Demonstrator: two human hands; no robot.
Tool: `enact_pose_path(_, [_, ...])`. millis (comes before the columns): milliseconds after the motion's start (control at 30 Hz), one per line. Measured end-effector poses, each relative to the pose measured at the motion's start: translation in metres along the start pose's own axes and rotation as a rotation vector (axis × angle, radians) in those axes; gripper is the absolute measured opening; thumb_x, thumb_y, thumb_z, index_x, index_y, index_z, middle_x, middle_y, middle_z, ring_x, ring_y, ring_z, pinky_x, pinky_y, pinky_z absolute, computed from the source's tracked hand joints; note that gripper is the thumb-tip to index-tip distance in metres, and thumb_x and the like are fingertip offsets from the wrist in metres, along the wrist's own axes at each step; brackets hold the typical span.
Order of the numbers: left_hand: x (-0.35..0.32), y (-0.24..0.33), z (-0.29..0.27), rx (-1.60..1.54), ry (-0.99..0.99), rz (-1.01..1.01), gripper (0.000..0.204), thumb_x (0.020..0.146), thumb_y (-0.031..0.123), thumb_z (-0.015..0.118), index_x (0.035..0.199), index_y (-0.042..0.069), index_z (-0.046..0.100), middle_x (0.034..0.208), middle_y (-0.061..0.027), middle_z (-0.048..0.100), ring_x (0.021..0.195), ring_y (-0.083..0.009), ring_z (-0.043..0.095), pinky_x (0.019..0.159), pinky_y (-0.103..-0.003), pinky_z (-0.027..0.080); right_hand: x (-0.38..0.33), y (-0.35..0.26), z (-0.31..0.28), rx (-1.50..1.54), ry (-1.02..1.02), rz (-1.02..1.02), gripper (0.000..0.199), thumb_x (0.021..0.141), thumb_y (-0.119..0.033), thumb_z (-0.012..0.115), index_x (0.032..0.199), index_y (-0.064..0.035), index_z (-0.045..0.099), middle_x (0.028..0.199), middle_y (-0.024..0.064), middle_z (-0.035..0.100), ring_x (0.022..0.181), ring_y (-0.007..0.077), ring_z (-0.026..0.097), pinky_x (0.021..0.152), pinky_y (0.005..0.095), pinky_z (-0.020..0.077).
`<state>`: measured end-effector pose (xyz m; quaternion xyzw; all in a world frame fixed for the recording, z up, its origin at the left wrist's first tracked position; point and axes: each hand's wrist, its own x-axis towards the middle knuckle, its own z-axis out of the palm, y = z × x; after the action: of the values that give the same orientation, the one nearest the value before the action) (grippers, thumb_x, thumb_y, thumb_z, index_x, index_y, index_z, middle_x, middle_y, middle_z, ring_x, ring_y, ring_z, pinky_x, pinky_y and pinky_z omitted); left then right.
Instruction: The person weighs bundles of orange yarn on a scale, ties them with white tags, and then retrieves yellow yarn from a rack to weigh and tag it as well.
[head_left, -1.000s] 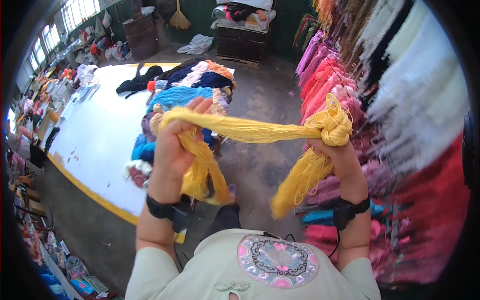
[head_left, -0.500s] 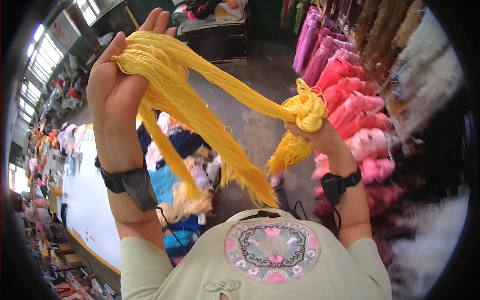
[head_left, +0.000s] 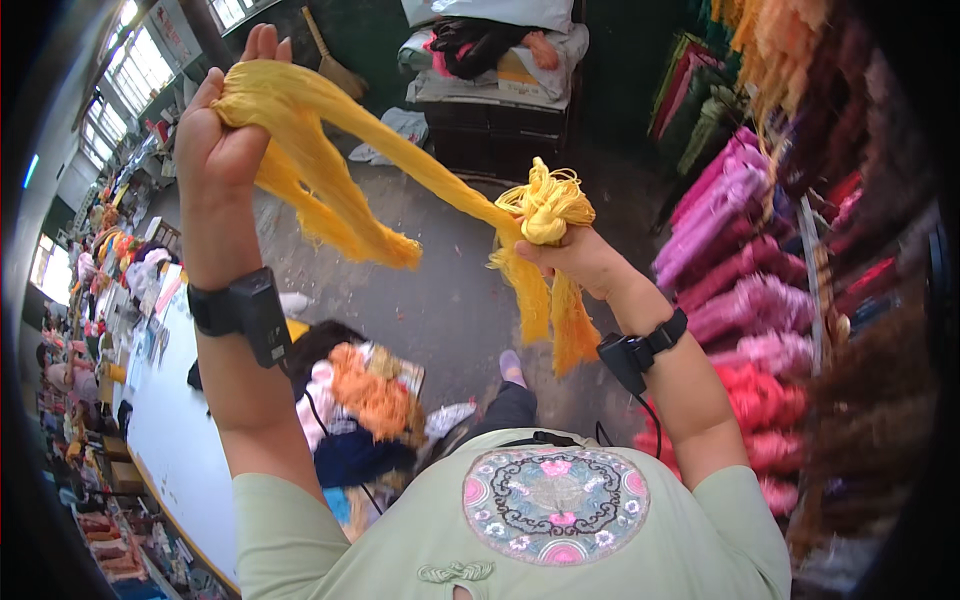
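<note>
A long skein of yellow thread [head_left: 385,140] stretches between my raised hands. My left hand [head_left: 222,145] holds one part of it across the palm, between thumb and fingers, at the upper left. From there loose yellow strands hang down and swing toward the right. My right hand [head_left: 580,262] grips the skein just below its knotted, looped yellow end [head_left: 548,205]. Under that fist, two yellow tails [head_left: 570,325] dangle above the floor. Both wrists wear black straps with small boxes.
Purple, pink and red skeins [head_left: 725,215] hang along a rack on the right. A white table [head_left: 170,400] runs along the left. Coloured yarn bundles [head_left: 370,390] lie beside it, near my body. Ahead stands a dark cabinet [head_left: 490,135] with bags on top; a broom [head_left: 335,65] leans nearby.
My view has turned and moved forward; the cabinet and purple skeins appear nearer. The hanging yellow strands have swung up, and my right hand with the knotted end sits further left in view.
</note>
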<state>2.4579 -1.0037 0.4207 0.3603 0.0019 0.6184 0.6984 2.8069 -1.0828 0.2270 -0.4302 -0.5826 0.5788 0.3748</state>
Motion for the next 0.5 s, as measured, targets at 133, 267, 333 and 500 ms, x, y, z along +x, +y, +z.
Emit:
enact_pose_path(133, [0.052,-0.017,-0.073,0.217,-0.165,0.016,0.052,0.100,0.020,0.047,0.141,-0.007,0.031,0.111,-0.0143,0.058,0.098,-0.0215,0.059,0.094,-0.035,0.048,0.091,-0.013,-0.055,0.481,-0.197,-0.069,0.054,0.084,-0.003,0.062,0.135,-0.0083,0.046,0.121,0.0080,0.056,0.079,0.0129,0.058,0.065,0.0269,0.0478])
enact_pose_path(267, [0.070,-0.107,-0.119,0.124,-0.069,-0.104,0.053,0.095,0.017,0.057,0.142,0.003,0.036,0.105,-0.0102,0.061,0.084,-0.0142,0.061,0.083,-0.028,0.050,0.175,-0.050,-0.083,0.552,-0.216,-0.040,0.047,0.091,-0.010,0.057,0.137,-0.0068,0.045,0.122,0.0088,0.055,0.098,0.0186,0.060,0.076,0.0342,0.0520])
enact_pose_path(333, [0.083,-0.143,-0.164,0.378,0.079,-0.165,0.048,0.092,0.012,0.060,0.136,0.004,0.044,0.108,-0.0094,0.062,0.088,-0.0148,0.063,0.083,-0.029,0.051,0.229,-0.057,-0.081,0.429,-0.220,-0.051,0.040,0.097,-0.017,0.054,0.134,-0.0048,0.047,0.122,0.0070,0.054,0.115,0.0186,0.054,0.087,0.0365,0.0502])
enact_pose_path(500, [0.153,-0.194,-0.226,0.598,0.229,-0.112,0.030,0.088,0.004,0.065,0.118,0.002,0.057,0.110,-0.0045,0.062,0.095,-0.0113,0.060,0.084,-0.028,0.050,0.379,-0.051,-0.076,0.071,-0.485,-0.147,0.046,0.102,-0.027,0.047,0.141,-0.0030,0.042,0.130,0.0069,0.053,0.120,0.0147,0.048,0.104,0.0303,0.0371])
